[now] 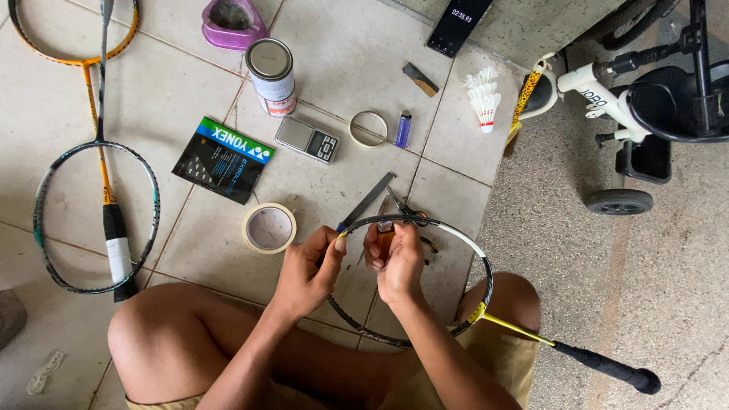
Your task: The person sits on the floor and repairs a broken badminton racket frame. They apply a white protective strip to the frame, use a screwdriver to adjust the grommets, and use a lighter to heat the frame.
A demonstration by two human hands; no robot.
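Note:
I sit on a tiled floor with an unstrung black, white and yellow badminton racket frame resting across my knees, its dark-gripped handle pointing right. My left hand pinches the frame's top left rim. My right hand grips the rim just beside it, fingers curled over the edge. Behind the rim lie a flat metal file and a pair of scissors.
A masking tape roll, dark string packet, pocket scale, tin can, thin tape ring, lighter, shuttlecocks, phone and purple dish lie ahead. Two rackets lie left. A tricycle stands right.

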